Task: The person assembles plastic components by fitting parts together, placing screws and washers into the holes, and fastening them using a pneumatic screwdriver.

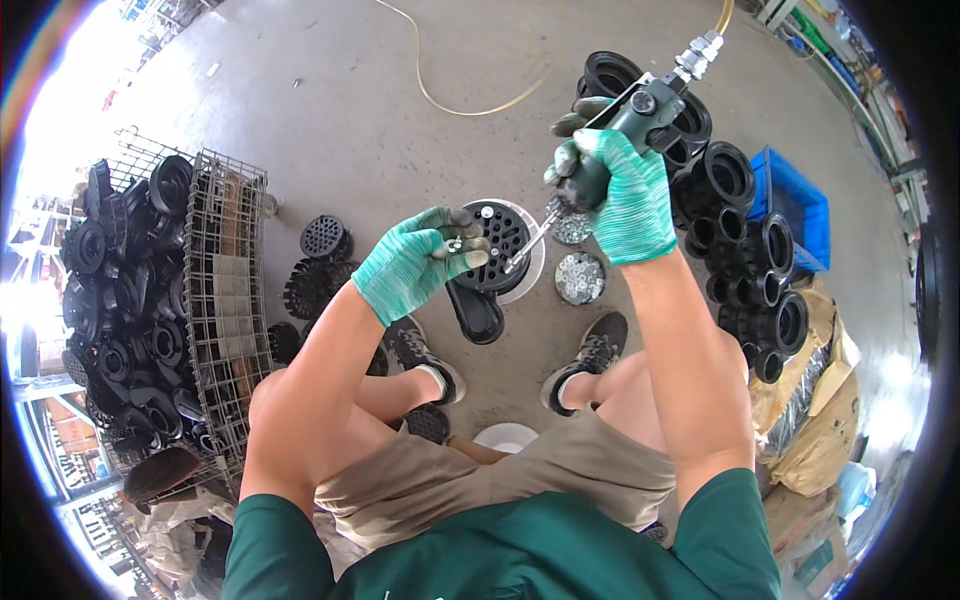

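Note:
My left hand (412, 262), in a green knit glove, pinches a small metal screw (455, 243) between thumb and fingers. My right hand (618, 195), gloved the same, grips a grey pneumatic screwdriver (640, 110) with a yellow air hose (722, 14) on its top. The tool's bit (528, 245) points down-left toward the screw. Just below both hands a black perforated round part (503, 235) lies on a white disc (534, 275) on the concrete floor.
Two small bowls of metal screws (580, 277) stand by the disc. Black round parts are stacked at right (745, 240) beside a blue crate (800, 205). A wire cage (215, 290) full of black parts is at left. My shoes (590, 360) rest on the floor.

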Demonstrator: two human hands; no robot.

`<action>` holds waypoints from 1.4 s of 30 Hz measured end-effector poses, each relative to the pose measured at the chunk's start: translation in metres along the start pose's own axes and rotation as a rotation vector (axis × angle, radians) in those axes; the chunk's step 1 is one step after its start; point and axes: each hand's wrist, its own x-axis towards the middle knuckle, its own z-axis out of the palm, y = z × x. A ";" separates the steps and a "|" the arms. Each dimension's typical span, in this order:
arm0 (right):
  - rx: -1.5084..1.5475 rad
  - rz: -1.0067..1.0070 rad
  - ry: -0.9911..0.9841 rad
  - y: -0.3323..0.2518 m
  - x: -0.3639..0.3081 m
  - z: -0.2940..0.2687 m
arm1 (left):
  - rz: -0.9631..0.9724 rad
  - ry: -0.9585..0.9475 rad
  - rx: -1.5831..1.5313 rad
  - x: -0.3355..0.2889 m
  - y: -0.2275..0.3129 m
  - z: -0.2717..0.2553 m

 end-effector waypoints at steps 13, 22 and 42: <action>0.115 0.013 0.121 -0.013 -0.004 -0.009 | -0.037 -0.109 0.098 -0.018 0.004 0.032; 0.111 0.021 0.138 -0.009 -0.005 -0.010 | 0.022 -0.060 0.204 -0.016 -0.007 0.027; 0.199 0.040 0.133 -0.010 -0.009 -0.005 | 0.087 -0.030 0.343 -0.018 -0.011 0.029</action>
